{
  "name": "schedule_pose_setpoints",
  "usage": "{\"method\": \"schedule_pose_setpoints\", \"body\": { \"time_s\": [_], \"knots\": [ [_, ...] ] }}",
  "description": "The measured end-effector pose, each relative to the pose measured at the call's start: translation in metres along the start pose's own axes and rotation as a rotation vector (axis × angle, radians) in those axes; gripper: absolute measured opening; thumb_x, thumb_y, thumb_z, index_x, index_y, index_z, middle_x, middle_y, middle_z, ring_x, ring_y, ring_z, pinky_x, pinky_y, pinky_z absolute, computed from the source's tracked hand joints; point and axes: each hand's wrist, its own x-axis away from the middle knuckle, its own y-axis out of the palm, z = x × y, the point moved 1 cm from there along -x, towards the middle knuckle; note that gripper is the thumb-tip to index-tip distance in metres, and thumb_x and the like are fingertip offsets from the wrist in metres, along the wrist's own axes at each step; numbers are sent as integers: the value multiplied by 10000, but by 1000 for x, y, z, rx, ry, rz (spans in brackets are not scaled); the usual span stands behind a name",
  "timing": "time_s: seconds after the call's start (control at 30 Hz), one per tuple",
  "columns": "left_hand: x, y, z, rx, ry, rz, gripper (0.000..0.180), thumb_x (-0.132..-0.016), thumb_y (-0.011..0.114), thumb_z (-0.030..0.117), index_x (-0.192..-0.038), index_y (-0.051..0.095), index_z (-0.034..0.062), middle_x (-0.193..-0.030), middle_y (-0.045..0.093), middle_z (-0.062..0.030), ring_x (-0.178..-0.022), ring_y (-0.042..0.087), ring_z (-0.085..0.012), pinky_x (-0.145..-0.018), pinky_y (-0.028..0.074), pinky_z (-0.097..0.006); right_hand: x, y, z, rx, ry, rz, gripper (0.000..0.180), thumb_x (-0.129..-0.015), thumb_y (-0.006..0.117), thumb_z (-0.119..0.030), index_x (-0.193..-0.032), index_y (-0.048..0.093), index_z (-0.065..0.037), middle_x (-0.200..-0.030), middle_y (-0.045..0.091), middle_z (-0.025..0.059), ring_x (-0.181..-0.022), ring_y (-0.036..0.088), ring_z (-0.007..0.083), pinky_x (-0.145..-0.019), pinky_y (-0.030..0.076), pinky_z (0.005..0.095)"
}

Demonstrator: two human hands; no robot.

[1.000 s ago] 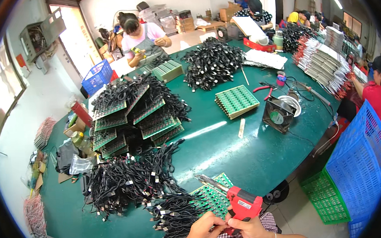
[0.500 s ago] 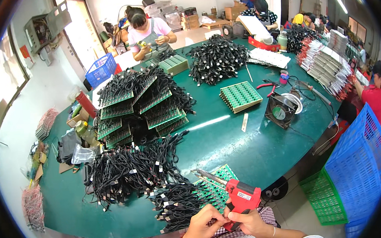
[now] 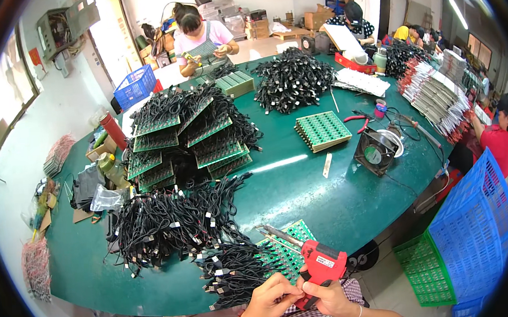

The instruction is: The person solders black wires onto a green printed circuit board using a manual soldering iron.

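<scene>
By PCB (image 3: 285, 261), R hand (image 3: 332, 301), w/ solder gun (image 3: 323, 260)

you get a bright scene: daylight whites out the window (image 3: 4, 89) and doorway (image 3: 105, 35), a tube light (image 3: 449, 0) glows at upper right, glare streaks your glossy worktop (image 3: 338, 211), and the fisheye bends edges toward a black rim.

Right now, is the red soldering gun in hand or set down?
In hand: the right hand's grip is around the handle of the red soldering gun, whose nose points forward.
</scene>
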Motion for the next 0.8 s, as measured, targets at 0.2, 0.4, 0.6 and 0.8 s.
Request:
{"method": "schedule_pose_setpoints", "body": {
  "time_s": [0.2,0.4,0.6,0.8],
  "knots": [
    [-10,-1,8,-70,-6,-51,178,-798,697,-9,-965,647,26,-867,580,-69,-764,601,-188,-636,504,-273,-3,1,-2,135,-75,85,381,-855,610,35,-1203,468,-27,-880,622,97,-784,623,178,-701,525,320],
    [-18,-8,14,-480,104,-117,152,-805,667,71,-939,596,59,-843,556,-73,-759,570,-242,-672,476,-318,-5,6,-8,168,-76,120,367,-860,591,59,-1197,457,-2,-847,619,104,-703,628,178,-663,531,316],
    [-23,-15,29,-594,144,-238,148,-789,656,104,-904,572,64,-846,535,-55,-804,558,-211,-680,442,-300,-2,3,-6,333,-86,132,374,-873,578,54,-1206,417,-3,-833,609,109,-707,619,171,-665,525,312],
    [-18,-11,41,-867,308,-317,160,-754,584,143,-899,569,75,-832,501,-25,-771,532,-173,-656,421,-288,4,1,-3,289,-123,108,366,-872,566,59,-1197,407,4,-815,585,96,-689,596,169,-676,522,319]
  ]
}}
